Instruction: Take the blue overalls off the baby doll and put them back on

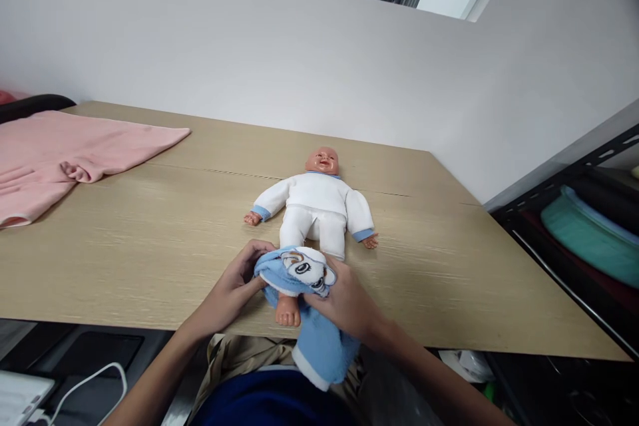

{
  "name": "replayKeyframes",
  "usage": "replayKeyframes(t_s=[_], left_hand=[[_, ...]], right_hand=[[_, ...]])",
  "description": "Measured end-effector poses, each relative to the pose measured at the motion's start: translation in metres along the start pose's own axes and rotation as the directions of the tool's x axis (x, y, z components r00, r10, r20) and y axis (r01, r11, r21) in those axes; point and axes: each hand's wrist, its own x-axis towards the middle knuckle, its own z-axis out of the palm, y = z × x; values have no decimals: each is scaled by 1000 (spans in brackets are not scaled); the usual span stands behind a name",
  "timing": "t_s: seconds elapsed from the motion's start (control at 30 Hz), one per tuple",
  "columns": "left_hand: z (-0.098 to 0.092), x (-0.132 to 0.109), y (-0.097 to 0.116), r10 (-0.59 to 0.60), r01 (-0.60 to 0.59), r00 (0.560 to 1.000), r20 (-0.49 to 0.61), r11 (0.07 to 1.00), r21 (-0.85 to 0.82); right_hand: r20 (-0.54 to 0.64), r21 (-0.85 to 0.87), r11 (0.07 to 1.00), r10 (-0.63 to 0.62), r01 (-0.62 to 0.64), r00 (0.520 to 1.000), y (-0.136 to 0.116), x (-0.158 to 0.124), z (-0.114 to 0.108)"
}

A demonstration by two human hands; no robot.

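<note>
A baby doll [317, 193] in a white top with blue cuffs lies on its back on the wooden table [200, 246], head toward the wall. Around its lower legs are blue doll pants [324, 343] with a white face patch. One bare foot [288, 311] pokes out of a pant leg; the other foot is hidden under the cloth. My left hand [244, 283] is closed on the left edge of the pants, thumb by the foot. My right hand [347, 296] grips their right side, and the other pant leg hangs over the table's front edge.
A pink garment [100, 140] is spread at the left of the table. To the right stands a black rack [529, 239] with folded green cloth [589, 236]. A white wall [249, 46] rises behind the table. A white cable [120, 373] lies below at the left.
</note>
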Motion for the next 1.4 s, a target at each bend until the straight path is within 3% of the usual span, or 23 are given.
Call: replayKeyframes(t_s=[0.07, 0.17, 0.27, 0.37, 0.47, 0.57, 0.7, 0.83, 0.9, 0.97, 1.07, 1.13, 1.23, 1.33, 1.37, 1.4], left_hand=[[-4, 3, 3, -12, 11, 999, 31, 1000, 18], [-16, 15, 12, -91, 78, 982, 166, 993, 83], [-29, 32, 19, -164, 114, 942, 294, 977, 181], [-39, 43, 20, -192, 131, 937, 293, 968, 216], [-48, 44, 15, -217, 172, 932, 290, 970, 172], [-54, 40, 10, -223, 197, 925, 307, 974, 113], [-54, 40, 19, -207, 165, 943, 260, 971, 175], [-38, 52, 46, -124, 28, 972, 199, 905, 424], [-24, 66, 62, -64, -74, 971, 229, 835, 546], [-9, 85, 74, -33, -197, 938, 346, 769, 608], [5, 120, 80, -73, -323, 834, 547, 739, 591], [8, 139, 78, -151, -299, 752, 642, 789, 536], [10, 156, 72, -193, -196, 637, 746, 895, 400], [14, 160, 67, -168, -131, 620, 766, 941, 313], [16, 160, 67, -176, -99, 604, 778, 951, 292], [18, 160, 66, -199, -53, 559, 805, 960, 274]], right_hand=[[41, -46, 999, -20, 22, 999, 3, 6, -9], [156, -80, 992, -80, 93, 985, 11, 21, -24], [261, 31, 999, -35, 28, 965, 15, 38, -34], [305, 118, 992, 7, -45, 952, 8, 47, -43], [268, -51, 999, 18, -5, 963, 0, 39, -57], [242, -111, 990, 113, -88, 964, 2, 21, -76], [250, 181, 962, 155, -204, 956, 19, 1, -89], [221, 407, 881, 161, -241, 962, 26, -3, -75], [230, 472, 844, 162, -256, 960, 23, -1, -66], [216, 494, 830, 171, -259, 961, 20, 2, -62], [176, 441, 866, 172, -234, 969, 13, 6, -68], [196, 350, 911, 155, -217, 968, 6, 6, -78], [335, 208, 953, 142, -220, 931, -3, 3, -93], [370, 204, 958, 114, -200, 922, -2, -3, -99], [330, 245, 950, 109, -196, 938, 1, -5, -98], [273, 296, 935, 116, -198, 955, 4, -6, -97]])
